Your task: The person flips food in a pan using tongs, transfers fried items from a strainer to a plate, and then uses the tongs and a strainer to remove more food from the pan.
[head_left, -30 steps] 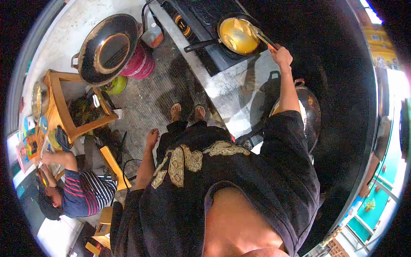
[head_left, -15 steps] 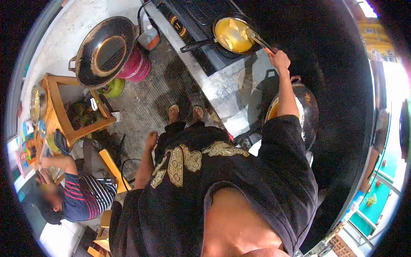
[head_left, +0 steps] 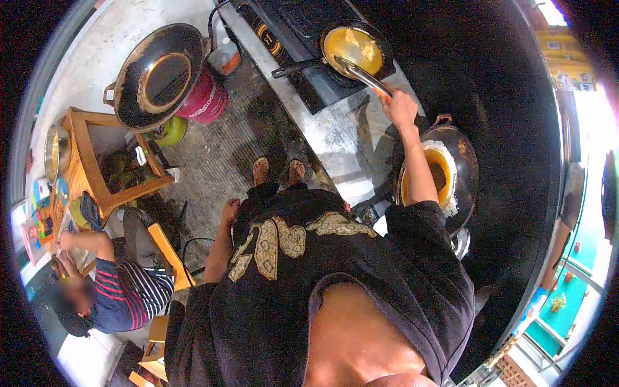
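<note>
My right hand (head_left: 402, 108) is closed around the handle of metal tongs (head_left: 361, 74) with an orange grip part. The tongs' tips reach into a frying pan (head_left: 389, 51) on the stove, at the near side of the yellow oil. Light-coloured fried pieces (head_left: 351, 37) lie in that oil. My left hand (head_left: 230, 210) hangs low beside my hip with its fingers curled in, holding nothing and well away from the stove.
Below my right forearm sits a large wok (head_left: 465, 155) with orange oil and a pale crusted edge. Another big dark wok (head_left: 132, 74) stands left, near a pink gas cylinder (head_left: 206, 100). A wooden table frame (head_left: 87, 155) and a seated person (head_left: 122, 290) are at the left.
My right hand has moved left and slightly down, swinging the tongs from the pan's right side to its near side. My left hand stays low.
</note>
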Demonstrator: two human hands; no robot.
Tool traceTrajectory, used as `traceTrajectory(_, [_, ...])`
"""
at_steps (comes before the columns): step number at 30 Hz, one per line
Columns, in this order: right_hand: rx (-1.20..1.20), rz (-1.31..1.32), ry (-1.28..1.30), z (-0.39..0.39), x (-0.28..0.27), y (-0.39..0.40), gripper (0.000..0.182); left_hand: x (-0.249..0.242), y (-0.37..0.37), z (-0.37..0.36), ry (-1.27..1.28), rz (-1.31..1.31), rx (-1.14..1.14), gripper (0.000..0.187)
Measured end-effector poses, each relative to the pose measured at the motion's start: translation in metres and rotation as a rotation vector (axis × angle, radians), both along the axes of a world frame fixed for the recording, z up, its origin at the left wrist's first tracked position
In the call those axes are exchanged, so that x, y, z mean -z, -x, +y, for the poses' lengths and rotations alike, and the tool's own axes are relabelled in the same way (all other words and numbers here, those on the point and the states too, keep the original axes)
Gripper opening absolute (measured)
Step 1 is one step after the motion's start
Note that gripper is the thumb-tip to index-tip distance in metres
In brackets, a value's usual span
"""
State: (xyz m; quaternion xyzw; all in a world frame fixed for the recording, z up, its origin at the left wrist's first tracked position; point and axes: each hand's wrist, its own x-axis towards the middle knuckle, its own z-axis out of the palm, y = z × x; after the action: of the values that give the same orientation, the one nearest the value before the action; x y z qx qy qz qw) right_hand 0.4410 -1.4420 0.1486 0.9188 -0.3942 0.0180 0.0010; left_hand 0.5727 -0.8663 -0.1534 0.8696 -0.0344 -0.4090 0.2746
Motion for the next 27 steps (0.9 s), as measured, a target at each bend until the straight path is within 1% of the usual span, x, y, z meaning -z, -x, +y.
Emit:
traceTrajectory(3, [-0.097,-0.06,0.115,0.002,0.007,0.001,0.04,0.011,-0.006,0.009,0.149,0.082,-0.082,0.037])
traceTrajectory(6, [-0.097,-0.065,0.153,0.001,0.013,0.0,0.04,-0.005,-0.008,0.004,0.223,0.128,-0.107,0.038])
traceTrajectory(9, [-0.074,-0.072,0.141,0.007,0.007,-0.001,0.042,-0.052,-0.006,-0.02,0.112,0.119,-0.136,0.037])
traceTrajectory(12, [-0.062,-0.069,0.165,0.009,0.01,-0.001,0.042,-0.045,-0.006,-0.014,0.131,0.03,-0.039,0.035])
traceTrajectory(15, [-0.099,-0.11,0.271,0.007,0.016,0.0,0.044,-0.03,-0.003,-0.006,0.122,-0.014,-0.016,0.036])
traceTrajectory(18, [-0.068,-0.113,0.209,-0.005,0.031,0.0,0.042,-0.034,-0.003,-0.004,0.103,0.08,-0.024,0.039])
traceTrajectory(21, [0.012,-0.062,0.153,-0.014,0.039,0.0,0.041,-0.046,0.0,0.0,0.311,0.037,0.0,0.043])
traceTrajectory(24, [0.187,0.016,-0.007,-0.04,0.053,0.003,0.039,-0.025,-0.001,0.003,0.158,0.171,-0.119,0.044])
traceTrajectory(27, [0.178,-0.168,-0.322,-0.062,0.047,0.009,0.038,-0.05,-0.007,-0.009,0.145,0.154,-0.09,0.042])
